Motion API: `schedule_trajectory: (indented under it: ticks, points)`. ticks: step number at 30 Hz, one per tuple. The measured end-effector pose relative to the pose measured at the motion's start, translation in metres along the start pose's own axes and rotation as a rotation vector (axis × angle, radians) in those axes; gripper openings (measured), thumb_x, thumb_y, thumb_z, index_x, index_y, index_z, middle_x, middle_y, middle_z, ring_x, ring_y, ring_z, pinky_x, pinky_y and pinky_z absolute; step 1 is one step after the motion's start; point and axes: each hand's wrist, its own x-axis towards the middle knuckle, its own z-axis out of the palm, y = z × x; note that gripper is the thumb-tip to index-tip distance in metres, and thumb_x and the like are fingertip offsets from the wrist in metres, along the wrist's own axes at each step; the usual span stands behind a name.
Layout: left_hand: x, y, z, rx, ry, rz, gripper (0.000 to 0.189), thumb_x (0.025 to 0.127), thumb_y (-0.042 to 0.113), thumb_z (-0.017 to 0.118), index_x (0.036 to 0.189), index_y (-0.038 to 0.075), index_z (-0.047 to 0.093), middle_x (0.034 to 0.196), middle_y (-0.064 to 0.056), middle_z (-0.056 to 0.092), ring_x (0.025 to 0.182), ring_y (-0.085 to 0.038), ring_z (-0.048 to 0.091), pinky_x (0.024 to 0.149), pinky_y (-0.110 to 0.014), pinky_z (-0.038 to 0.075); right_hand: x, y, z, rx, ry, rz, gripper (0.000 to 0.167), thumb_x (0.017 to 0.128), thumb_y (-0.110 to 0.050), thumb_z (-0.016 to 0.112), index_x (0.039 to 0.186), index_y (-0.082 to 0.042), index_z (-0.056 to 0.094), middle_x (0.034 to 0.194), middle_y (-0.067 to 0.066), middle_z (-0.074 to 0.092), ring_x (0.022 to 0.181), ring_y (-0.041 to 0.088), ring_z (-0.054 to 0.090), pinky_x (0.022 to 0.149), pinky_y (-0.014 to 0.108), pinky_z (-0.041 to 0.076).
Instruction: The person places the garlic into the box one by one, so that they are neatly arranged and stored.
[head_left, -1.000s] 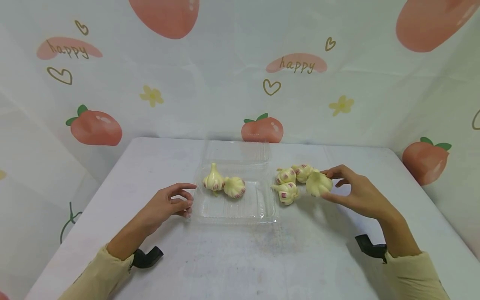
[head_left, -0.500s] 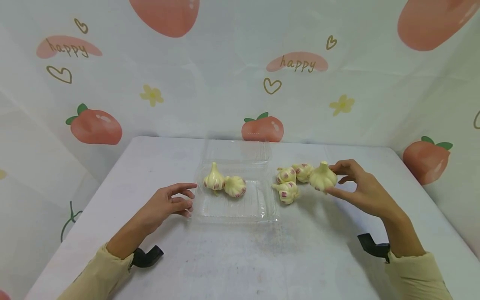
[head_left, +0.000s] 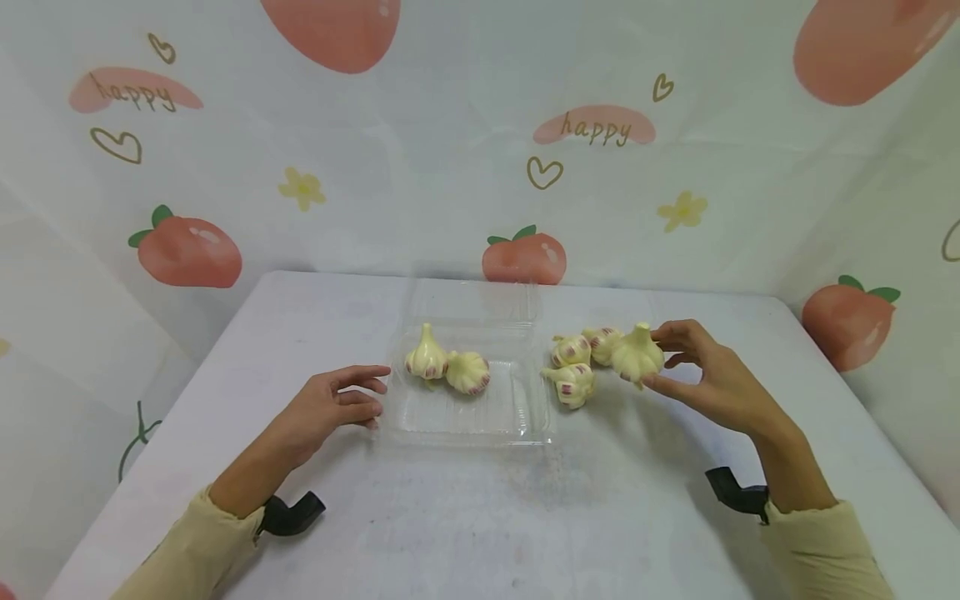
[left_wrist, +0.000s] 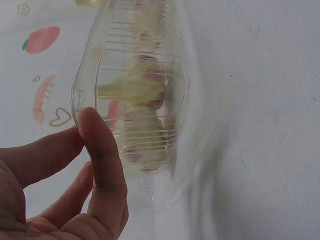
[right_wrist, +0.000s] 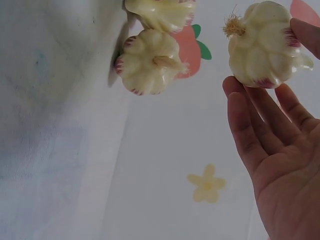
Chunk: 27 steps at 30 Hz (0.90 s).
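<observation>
At the left edge of a clear plastic clamshell container (head_left: 450, 425), my left hand (head_left: 322, 408) pinches the rim with thumb and finger. The left wrist view shows the thumb (left_wrist: 105, 155) against the rim. Two garlic bulbs sit inside: an upright one (head_left: 426, 357) and a tilted one (head_left: 468, 373). To the right, my right hand (head_left: 716, 375) holds another garlic bulb (head_left: 637, 357) between thumb and fingers, stem up. The right wrist view shows this bulb's (right_wrist: 262, 47) dry roots. Three more garlic bulbs (head_left: 573, 385) lie between it and the container.
The container's lid (head_left: 472, 302) stands folded back toward the wall cloth. Both hands work over a white-covered table (head_left: 465, 525). A printed cloth (head_left: 420, 167) hangs behind it. A green cord (head_left: 141, 433) shows at the table's left edge.
My right hand has tipped the held garlic bulb from stem-away to stem-up, shifting slightly right and then back left. My left hand and the container have stayed in place.
</observation>
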Motion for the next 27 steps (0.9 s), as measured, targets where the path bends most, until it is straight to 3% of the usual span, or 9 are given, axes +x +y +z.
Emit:
schedule_trajectory:
  ticks: [8, 17, 27]
  points:
    - [0.002, -0.003, -0.002, 0.018, 0.008, -0.002, 0.06, 0.092, 0.006, 0.069, 0.146, -0.001, 0.044, 0.126, -0.022, 0.051, 0.084, -0.011, 0.067, 0.079, -0.031, 0.061, 0.007, -0.003, 0.008, -0.018, -0.011, -0.037, 0.058, 0.086, -0.023, 0.08, 0.132, -0.013, 0.047, 0.125, 0.007, 0.061, 0.099, -0.005, 0.057, 0.087, 0.006, 0.043]
    - [0.003, -0.002, -0.001, 0.018, 0.004, -0.004, 0.062, 0.091, 0.006, 0.069, 0.146, -0.003, 0.044, 0.126, -0.022, 0.051, 0.081, -0.01, 0.067, 0.078, -0.03, 0.06, 0.021, -0.018, 0.017, 0.019, -0.039, -0.045, 0.056, 0.085, -0.023, 0.08, 0.132, -0.014, 0.05, 0.127, 0.004, 0.06, 0.103, 0.021, 0.065, 0.089, 0.01, 0.046]
    - [0.003, -0.002, -0.001, 0.02, 0.015, -0.019, 0.062, 0.091, 0.006, 0.071, 0.146, -0.001, 0.044, 0.126, -0.022, 0.051, 0.081, -0.01, 0.067, 0.078, -0.03, 0.06, 0.035, -0.029, 0.026, 0.082, -0.084, -0.091, 0.055, 0.087, -0.023, 0.078, 0.134, -0.017, 0.05, 0.128, 0.001, 0.061, 0.104, 0.017, 0.065, 0.092, 0.017, 0.049]
